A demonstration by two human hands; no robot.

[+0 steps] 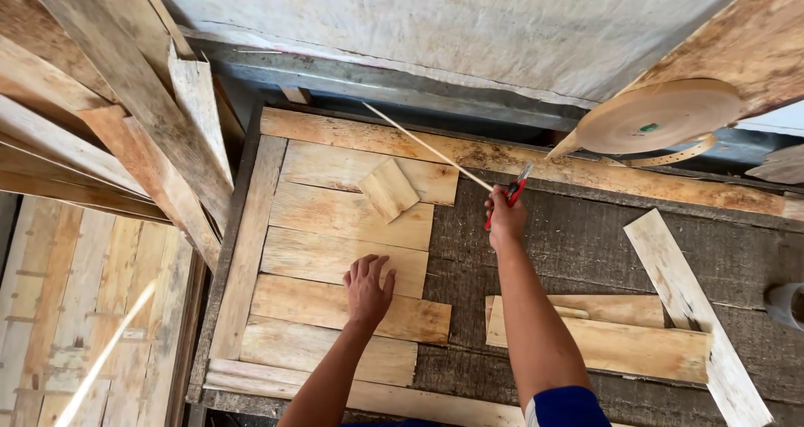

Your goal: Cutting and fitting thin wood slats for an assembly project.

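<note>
My left hand (368, 286) lies flat, fingers spread, on a row of pale wooden slats (335, 259) laid side by side inside a wooden frame (248, 243). My right hand (506, 219) is raised over the frame's far side and grips red-handled pliers (509, 194). The pliers' jaws meet a thin pale strip (427, 148) that runs diagonally up to the left. A small square wood offcut (389, 189) lies tilted on the slats beyond my left hand.
A roll of tan edge banding (658, 115) hangs at the upper right. Loose planks (624, 336) lie on the dark rough surface (569, 251) to the right, one long slat (692, 310) angled. Weathered boards (126, 117) lean at the left over a pallet (75, 310).
</note>
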